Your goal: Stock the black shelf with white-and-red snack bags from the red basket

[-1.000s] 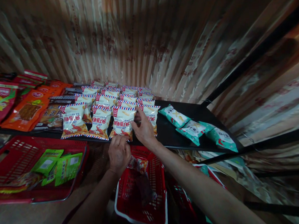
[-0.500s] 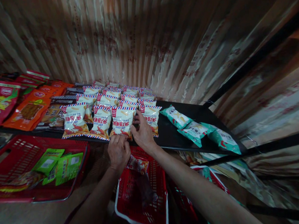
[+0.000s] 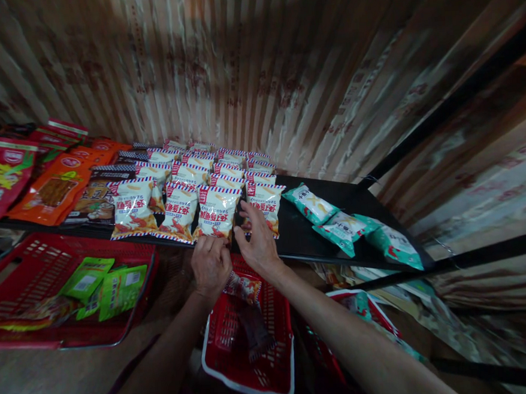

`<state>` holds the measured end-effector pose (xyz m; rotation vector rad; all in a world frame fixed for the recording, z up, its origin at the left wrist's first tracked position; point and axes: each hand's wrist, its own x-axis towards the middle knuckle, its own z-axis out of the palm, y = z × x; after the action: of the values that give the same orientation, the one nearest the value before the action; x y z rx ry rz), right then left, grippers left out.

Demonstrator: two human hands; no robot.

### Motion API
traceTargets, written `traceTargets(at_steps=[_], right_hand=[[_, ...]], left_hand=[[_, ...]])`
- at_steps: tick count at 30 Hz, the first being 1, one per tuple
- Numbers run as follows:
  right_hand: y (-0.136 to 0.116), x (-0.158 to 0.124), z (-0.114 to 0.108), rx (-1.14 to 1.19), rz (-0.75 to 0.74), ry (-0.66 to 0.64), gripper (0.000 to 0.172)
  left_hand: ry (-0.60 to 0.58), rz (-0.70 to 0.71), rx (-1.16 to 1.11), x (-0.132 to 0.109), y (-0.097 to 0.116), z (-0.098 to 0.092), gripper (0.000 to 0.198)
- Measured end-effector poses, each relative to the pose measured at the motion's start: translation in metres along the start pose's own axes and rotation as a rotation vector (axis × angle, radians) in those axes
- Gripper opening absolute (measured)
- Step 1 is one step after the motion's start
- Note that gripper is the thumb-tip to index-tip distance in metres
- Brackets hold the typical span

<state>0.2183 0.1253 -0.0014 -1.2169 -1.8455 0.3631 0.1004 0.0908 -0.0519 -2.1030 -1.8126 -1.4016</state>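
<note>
Rows of white snack bags with striped edges stand on a black shelf [image 3: 302, 236]. My left hand [image 3: 210, 264] has its fingers curled at the bottom edge of a front white bag [image 3: 218, 211]; whether they grip it is hidden. Just right of that bag, my right hand [image 3: 257, 236] is open, thumb and fingers apart, in front of the rightmost front bag [image 3: 268, 205]. Two more front bags, one in the middle [image 3: 178, 212] and one at the left [image 3: 133, 207], stand beside it.
Green-and-white bags [image 3: 315, 204] lie on the shelf's right part. Orange [image 3: 55, 187] and red [image 3: 3, 176] packs are at the left. Below are a red basket [image 3: 275, 370] with dark packs, a left basket [image 3: 34, 339] with green packs, and another at the right [image 3: 381, 303].
My right hand has moved slightly right and down, away from the front white bag, and its thumb and fingers have spread. My left hand has barely moved.
</note>
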Motion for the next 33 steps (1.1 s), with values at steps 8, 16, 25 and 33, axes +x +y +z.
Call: traceTargets(at_steps=[8, 16, 25, 33], right_hand=[[0.006, -0.016, -0.020, -0.071, -0.059, 0.042, 0.045], [0.023, -0.030, -0.043, -0.116, -0.010, 0.161, 0.040], [0.036, -0.079, -0.048, -0.124, 0.040, 0.051, 0.039], [0.051, -0.063, -0.058, -0.122, 0.092, 0.101, 0.039]], left_hand=[[-0.017, 0.022, 0.045, -0.004, 0.003, 0.001, 0.019], [-0.022, 0.051, 0.020, -0.006, 0.004, 0.001, 0.019], [-0.055, 0.168, -0.109, -0.010, 0.019, 0.000, 0.022], [-0.092, 0.261, -0.240, -0.020, 0.043, 0.022, 0.036]])
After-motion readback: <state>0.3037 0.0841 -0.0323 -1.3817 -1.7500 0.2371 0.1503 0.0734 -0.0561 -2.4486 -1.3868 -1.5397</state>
